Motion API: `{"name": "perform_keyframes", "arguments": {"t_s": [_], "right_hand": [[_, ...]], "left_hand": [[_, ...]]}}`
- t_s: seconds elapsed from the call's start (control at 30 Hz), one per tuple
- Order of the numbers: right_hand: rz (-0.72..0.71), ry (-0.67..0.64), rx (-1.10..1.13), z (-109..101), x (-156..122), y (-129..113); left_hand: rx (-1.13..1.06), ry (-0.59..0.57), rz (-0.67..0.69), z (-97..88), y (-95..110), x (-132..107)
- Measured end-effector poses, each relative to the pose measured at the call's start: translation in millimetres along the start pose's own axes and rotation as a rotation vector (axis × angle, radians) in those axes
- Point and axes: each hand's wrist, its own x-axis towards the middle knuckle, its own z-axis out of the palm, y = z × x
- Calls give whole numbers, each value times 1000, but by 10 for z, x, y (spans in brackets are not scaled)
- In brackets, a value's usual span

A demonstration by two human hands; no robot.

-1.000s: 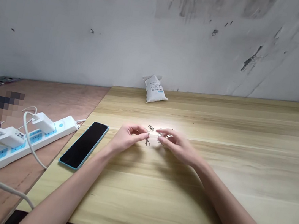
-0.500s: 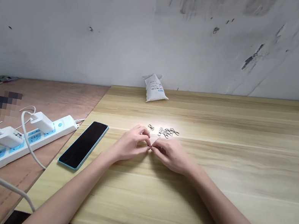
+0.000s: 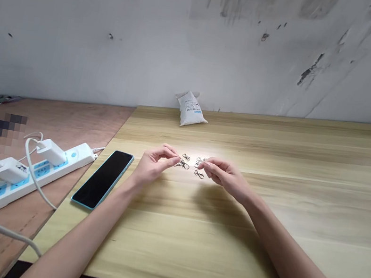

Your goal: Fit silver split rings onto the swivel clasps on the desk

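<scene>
Silver lobster clasps, roughly four, between left hand, right hand

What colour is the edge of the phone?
The phone edge is light blue; it shows best in the head view.

Small metal lobster clasps on a pale wooden table, left hand at 9 o'clock, right hand at 3 o'clock, both just beside them, black smartphone beyond the left hand, white sack at 12 o'clock
</scene>
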Motion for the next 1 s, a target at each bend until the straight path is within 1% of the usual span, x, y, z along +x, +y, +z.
{"name": "perform_keyframes", "arguments": {"t_s": [0.03, 0.1, 0.13, 0.2, 0.3, 0.47, 0.53, 0.57, 0.63, 0.7, 0.77, 0.9, 1.0], "right_hand": [[-9, 12, -27, 25, 1, -3], [-45, -22, -84, 114, 0, -21], [-66, -63, -101, 167, -1, -32], [-98, -79, -102, 263, -3, -48], [-102, -84, -41, 324, -5, -56], [-51, -221, 119, 280, -13, -48], [-43, -239, 157, 271, -18, -53], [-46, -218, 153, 270, -21, -58], [-68, -128, 102, 272, -23, -71], [-99, -23, 17, 273, -23, -79], [-132, 50, -87, 274, -21, -78], [-224, 110, -316, 277, -18, -57], [-256, 129, -384, 277, -18, -41]], "left_hand": [[45, -17, 10, 11, -12, -4], [102, -63, 28, 47, -38, -20], [112, -75, 28, 66, -49, -29], [100, -87, 16, 97, -63, -45], [-1, -107, -9, 118, -57, -58], [-261, -194, -97, 157, -13, -79], [-313, -206, -116, 170, -6, -86], [-310, -203, -119, 171, -7, -88], [-244, -189, -107, 158, -14, -84], [-145, -173, -83, 132, -23, -74], [-59, -168, -62, 102, -22, -63], [66, -189, -41, 67, 16, -52], [158, -222, -22, 71, 51, -56]]}}
